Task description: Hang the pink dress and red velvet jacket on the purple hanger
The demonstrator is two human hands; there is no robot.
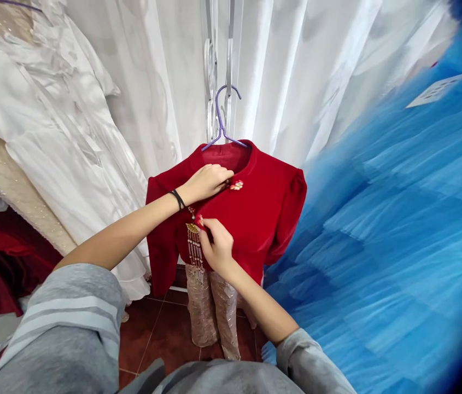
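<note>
A red velvet jacket (251, 219) hangs in front of me on a purple wire hanger (219, 115). My left hand (210, 180) is closed at the jacket's front edge, just under the collar and beside a small floral ornament (237, 185). Lower down, my right hand (219, 243) pinches a red piece of the front edge with a small ornament (199, 220) on it. A gold fan-shaped pendant with beaded tassels (194, 241) dangles left of my right fingers. Shiny beige patterned fabric (202, 306) hangs below the jacket.
White dresses (66, 120) hang at the left, with dark red fabric (1, 262) below them. A layered blue tulle gown (386, 235) fills the right side. Behind are white curtains (288, 65) and a white metal rack (210, 71). The floor (161, 334) has reddish-brown tiles.
</note>
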